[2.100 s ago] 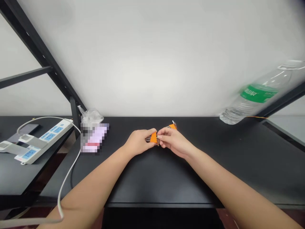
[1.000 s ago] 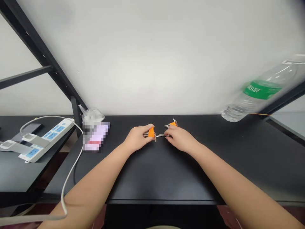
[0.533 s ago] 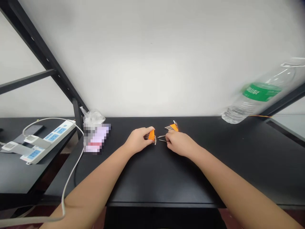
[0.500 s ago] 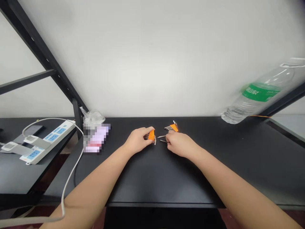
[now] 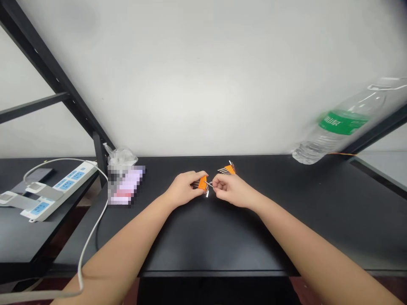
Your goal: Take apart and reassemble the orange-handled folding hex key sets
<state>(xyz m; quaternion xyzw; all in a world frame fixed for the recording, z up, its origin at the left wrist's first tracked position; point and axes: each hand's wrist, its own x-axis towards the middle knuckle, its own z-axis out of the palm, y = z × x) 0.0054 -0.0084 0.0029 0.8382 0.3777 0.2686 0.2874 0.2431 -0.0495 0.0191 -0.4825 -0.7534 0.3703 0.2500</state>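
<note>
My left hand (image 5: 183,189) is closed around an orange holder (image 5: 202,182) with several metal hex keys stuck in it, held just above the black table (image 5: 206,237). My right hand (image 5: 229,189) pinches one thin metal hex key (image 5: 209,184) right at that holder, its tip touching the row of keys. A second orange holder (image 5: 227,170) with several keys lies on the table just behind my right hand.
A clear water bottle with a green label (image 5: 341,123) stands at the back right. A small plastic bag (image 5: 121,155) and a blurred packet (image 5: 124,184) sit at the back left. A white power strip (image 5: 52,189) with its cable lies on the neighbouring table at the left.
My right hand picked a loose key off the table and brought it left to the holder in my left hand. My left hand stayed nearly still.
</note>
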